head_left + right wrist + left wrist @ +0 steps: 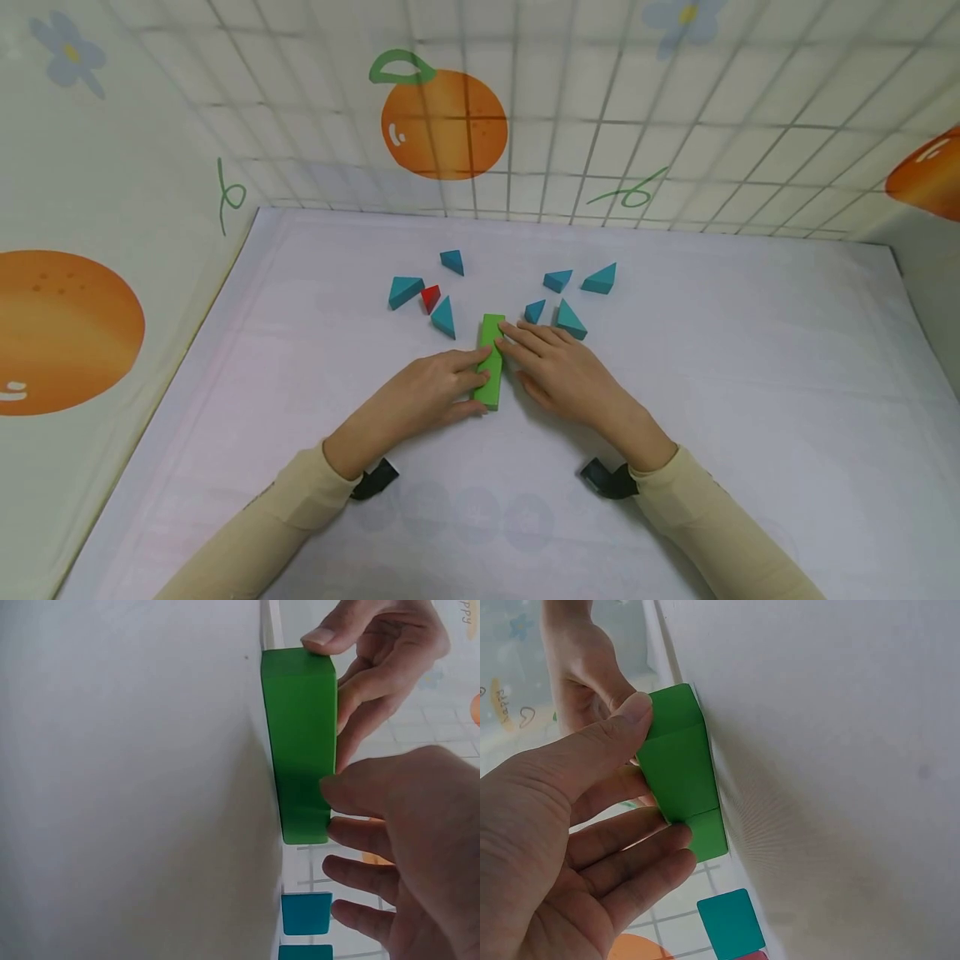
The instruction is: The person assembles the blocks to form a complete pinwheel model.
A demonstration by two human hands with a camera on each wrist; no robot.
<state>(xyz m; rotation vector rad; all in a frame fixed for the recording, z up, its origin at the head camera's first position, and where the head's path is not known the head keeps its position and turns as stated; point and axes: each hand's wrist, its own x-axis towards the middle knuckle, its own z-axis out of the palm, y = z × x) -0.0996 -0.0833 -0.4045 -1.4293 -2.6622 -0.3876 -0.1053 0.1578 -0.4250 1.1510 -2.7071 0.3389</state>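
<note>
Two green blocks (492, 375) lie end to end as one bar on the white table; their seam shows in the left wrist view. My left hand (427, 387) holds the nearer green block (679, 765), its thumb at the near end and its other fingers along the left side and top. From the right, my right hand (566, 371) touches the farther part with its fingertips. In the right wrist view the right thumb meets the side of the green bar (304, 750), while the other fingers are loosely extended.
Beyond the left hand lie a red triangular block (431, 298) and teal triangular blocks (406, 291). Several more, including a teal triangular block (600, 280), lie beyond the right hand. A white grid (555, 125) and printed cloth stand behind the table (750, 375).
</note>
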